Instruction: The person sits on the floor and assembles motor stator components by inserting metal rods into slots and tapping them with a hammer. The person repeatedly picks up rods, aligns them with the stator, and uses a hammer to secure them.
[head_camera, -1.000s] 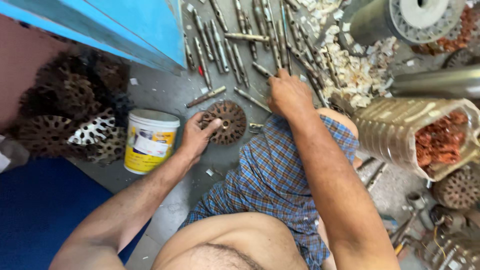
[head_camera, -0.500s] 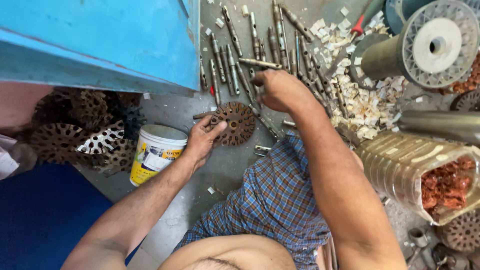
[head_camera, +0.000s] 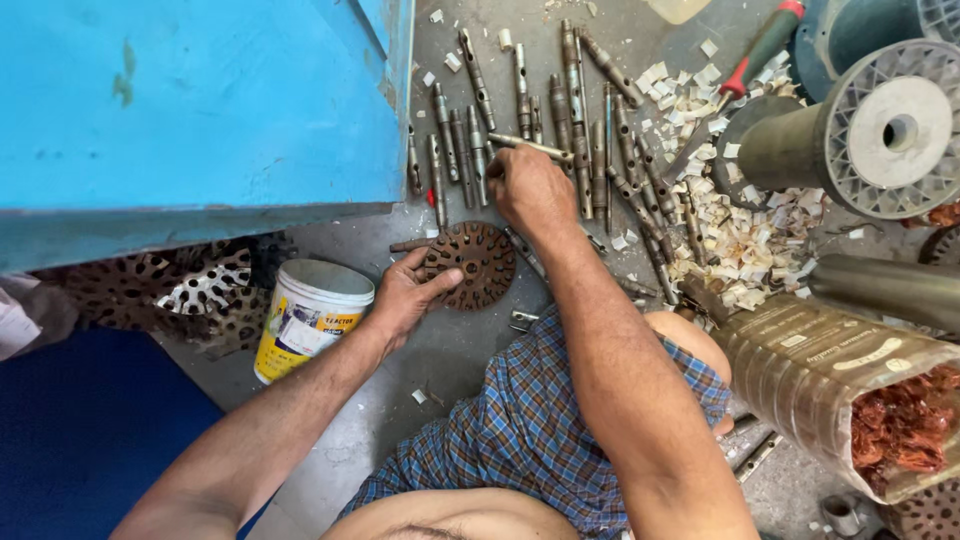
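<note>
My left hand (head_camera: 408, 292) rests on the grey floor with its fingers around the edge of a round rusty slotted metal core (head_camera: 480, 262). My right hand (head_camera: 528, 186) is farther away, fingers closed on a thin metal shaft (head_camera: 534, 146) that lies crosswise over a row of several similar steel shafts (head_camera: 580, 110) laid side by side. The core sits between both hands, just below the row.
A blue metal box (head_camera: 200, 110) fills the upper left. A white plastic tub (head_camera: 306, 318) stands beside a pile of rusty cores (head_camera: 180, 290). White paper scraps (head_camera: 740, 230), a ribbed spool (head_camera: 880, 130), a red-handled tool (head_camera: 760, 50) and a plastic jar of copper wire (head_camera: 850, 390) lie right.
The view has shifted, so the shafts and hands sit lower in frame. My right hand has closed on a crosswise shaft; my left hand stays on the round core.
</note>
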